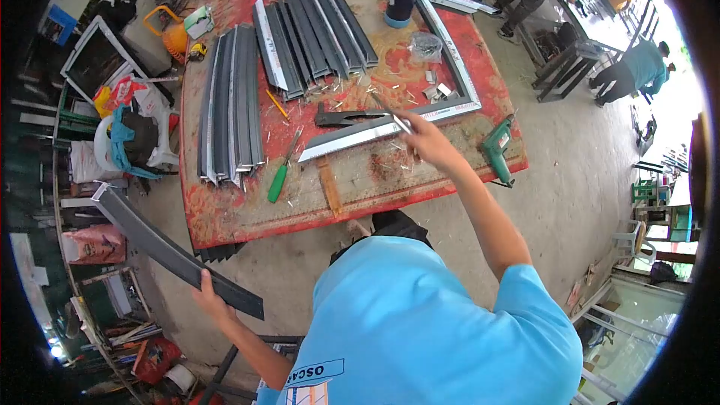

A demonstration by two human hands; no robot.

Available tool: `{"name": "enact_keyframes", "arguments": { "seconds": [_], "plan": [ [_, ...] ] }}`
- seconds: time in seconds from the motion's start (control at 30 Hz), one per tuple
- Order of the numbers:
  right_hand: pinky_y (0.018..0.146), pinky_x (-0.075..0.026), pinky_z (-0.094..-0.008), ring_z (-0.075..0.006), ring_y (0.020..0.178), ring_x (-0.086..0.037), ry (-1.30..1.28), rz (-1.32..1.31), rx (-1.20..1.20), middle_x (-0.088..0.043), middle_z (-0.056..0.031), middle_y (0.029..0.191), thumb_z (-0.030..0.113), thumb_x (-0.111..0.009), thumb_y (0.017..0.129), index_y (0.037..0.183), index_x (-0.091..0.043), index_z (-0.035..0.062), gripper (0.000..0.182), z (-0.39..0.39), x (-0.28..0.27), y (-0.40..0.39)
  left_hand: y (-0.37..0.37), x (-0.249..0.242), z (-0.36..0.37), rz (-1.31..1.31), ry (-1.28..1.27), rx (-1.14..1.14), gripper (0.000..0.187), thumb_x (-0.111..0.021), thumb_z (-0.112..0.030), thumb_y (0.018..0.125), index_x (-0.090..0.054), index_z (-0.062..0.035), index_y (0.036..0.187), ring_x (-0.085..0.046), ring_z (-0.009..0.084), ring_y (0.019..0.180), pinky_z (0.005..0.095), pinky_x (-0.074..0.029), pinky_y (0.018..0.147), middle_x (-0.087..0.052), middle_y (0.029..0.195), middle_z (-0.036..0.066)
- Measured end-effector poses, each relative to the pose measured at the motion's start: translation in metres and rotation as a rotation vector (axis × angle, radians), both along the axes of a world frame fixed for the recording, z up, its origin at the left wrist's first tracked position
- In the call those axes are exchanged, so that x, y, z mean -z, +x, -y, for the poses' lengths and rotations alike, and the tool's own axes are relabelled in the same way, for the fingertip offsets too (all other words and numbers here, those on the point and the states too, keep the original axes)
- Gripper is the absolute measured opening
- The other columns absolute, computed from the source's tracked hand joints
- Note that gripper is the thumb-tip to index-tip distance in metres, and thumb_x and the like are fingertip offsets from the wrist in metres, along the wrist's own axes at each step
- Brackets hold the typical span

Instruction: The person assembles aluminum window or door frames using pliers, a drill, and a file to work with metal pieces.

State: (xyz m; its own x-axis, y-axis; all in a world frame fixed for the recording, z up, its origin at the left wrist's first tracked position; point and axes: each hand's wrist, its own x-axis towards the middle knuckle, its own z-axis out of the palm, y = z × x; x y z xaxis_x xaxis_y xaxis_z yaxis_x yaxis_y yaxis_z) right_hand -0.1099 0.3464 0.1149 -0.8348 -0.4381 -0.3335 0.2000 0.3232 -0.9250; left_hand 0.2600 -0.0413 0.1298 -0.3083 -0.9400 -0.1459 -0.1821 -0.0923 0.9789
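Long dark-grey metal-looking bar (161, 236) held beside the red-patterned surface (247, 219)
Left hand (211, 303) grips its near end, right hand (435, 147) a slender tool (391, 113); bar probably light, stiff, smooth, steadier gripped mid-length.

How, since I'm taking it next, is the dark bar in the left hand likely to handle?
Probably stiff: the dark bar spans well beyond the left hand without folding, its curve perhaps lens distortion. It's likely fairly light, since one hand holds it. The longer end may swing, as the grip sits off-centre.
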Motion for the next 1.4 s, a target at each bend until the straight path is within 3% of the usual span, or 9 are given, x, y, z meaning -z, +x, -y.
{"name": "enact_keyframes", "arguments": {
  "seconds": [0.2, 0.27, 0.5, 0.7, 0.83, 1.03, 1.2, 1.27, 1.4],
  "plan": [
    [0.065, -0.053, -0.0365, -0.0209, 0.075, -0.065, 0.267, -0.22, 0.052, -0.066, -0.0129, 0.081, 0.012, -0.059, 0.087, 0.121, -0.066, 0.0036, 0.035, 0.02, 0.143, -0.158, -0.011, -0.011, -0.007, 0.116, -0.046, 0.078, 0.041, -0.069, -0.019, 0.09, -0.054, 0.0033, 0.121, -0.055, 0.0147, 0.082, 0.0283, -0.045, 0.072, -0.057, 0.099, 0.005],
    [0.078, -0.053, -0.0442, -0.035, 0.086, -0.068, 0.436, -0.684, 0.049, -0.069, -0.0229, 0.094, 0.011, -0.061, 0.081, 0.116, -0.068, 0.0032, 0.037, 0.022, 0.204, -0.207, -0.025, -0.026, -0.022, 0.072, -0.037, 0.099, 0.041, -0.068, -0.019, 0.09, -0.054, 0.0028, 0.122, -0.055, 0.0148, 0.082, 0.0283, -0.045, 0.072, -0.057, 0.1, 0.005],
    [0.087, -0.051, -0.0487, -0.0435, 0.1, -0.061, 0.358, -0.714, 0.294, -0.059, -0.0279, 0.115, 0.009, -0.062, 0.074, 0.102, -0.067, 0.0008, 0.03, 0.001, 0.119, -0.23, -0.061, -0.042, -0.058, 0.111, -0.069, 0.079, 0.052, -0.068, -0.021, 0.091, -0.049, 0.0046, 0.132, -0.056, 0.0164, 0.088, 0.0311, -0.048, 0.076, -0.058, 0.107, 0.008],
    [0.086, -0.052, -0.0464, -0.0391, 0.104, -0.063, 1.126, -0.626, 0.575, -0.063, -0.0241, 0.108, 0.029, -0.068, 0.078, 0.111, -0.062, 0.0011, 0.044, -0.076, 0.119, -0.309, -0.085, -0.045, -0.07, 0.08, -0.064, 0.007, 0.051, -0.068, -0.02, 0.09, -0.048, 0.0048, 0.131, -0.059, 0.0213, 0.098, 0.0364, -0.049, 0.086, -0.058, 0.115, 0.011],
    [0.081, -0.052, -0.0479, -0.0392, 0.094, -0.068, 0.694, -0.311, 0.343, -0.069, -0.0288, 0.098, 0.044, -0.078, 0.07, 0.097, -0.065, -0.0085, 0.061, -0.126, 0.178, -0.356, -0.096, -0.037, -0.066, -0.111, -0.051, -0.033, 0.045, -0.069, -0.021, 0.089, -0.052, 0.0015, 0.125, -0.06, 0.0207, 0.092, 0.0368, -0.051, 0.08, -0.059, 0.105, 0.011],
    [0.078, -0.051, -0.0423, -0.0358, 0.087, -0.069, 0.552, -0.611, 0.565, -0.069, -0.0254, 0.09, 0.049, -0.08, 0.07, 0.094, -0.067, -0.0083, 0.064, -0.122, 0.161, -0.316, -0.137, -0.048, -0.061, -0.475, -0.027, 0.165, 0.046, -0.065, -0.03, 0.092, -0.048, -0.0006, 0.123, -0.056, 0.0235, 0.095, 0.0392, -0.048, 0.089, -0.055, 0.108, 0.012],
    [0.076, -0.048, -0.0348, -0.0217, 0.084, -0.059, -0.127, -0.776, 0.531, -0.064, -0.0119, 0.096, 0.033, -0.082, 0.077, 0.107, -0.062, -0.0067, 0.054, -0.134, 0.094, -0.262, -0.141, -0.043, -0.056, -0.476, -0.027, 0.188, 0.047, -0.058, -0.035, 0.096, -0.046, -0.0031, 0.129, -0.058, 0.0233, 0.101, 0.0402, -0.049, 0.093, -0.057, 0.113, 0.012],
    [0.081, -0.045, -0.0304, -0.0188, 0.091, -0.057, 0.056, -0.477, 0.625, -0.061, -0.0105, 0.102, 0.024, -0.08, 0.081, 0.109, -0.058, -0.0059, 0.047, -0.168, 0.094, -0.239, -0.137, -0.039, -0.055, -0.476, -0.022, 0.186, 0.05, -0.057, -0.036, 0.097, -0.045, -0.0026, 0.132, -0.059, 0.0228, 0.103, 0.0396, -0.049, 0.093, -0.057, 0.114, 0.013],
    [0.081, -0.046, -0.0302, -0.0176, 0.088, -0.056, -0.115, -0.631, 0.621, -0.061, -0.0071, 0.1, 0.021, -0.077, 0.086, 0.114, -0.058, -0.0043, 0.043, -0.181, 0.069, -0.179, -0.136, -0.028, -0.047, -0.567, 0.004, 0.232, 0.054, -0.061, -0.028, 0.095, -0.041, 0.001, 0.136, -0.062, 0.0222, 0.103, 0.0388, -0.053, 0.09, -0.054, 0.125, 0.015]
  ]
}}
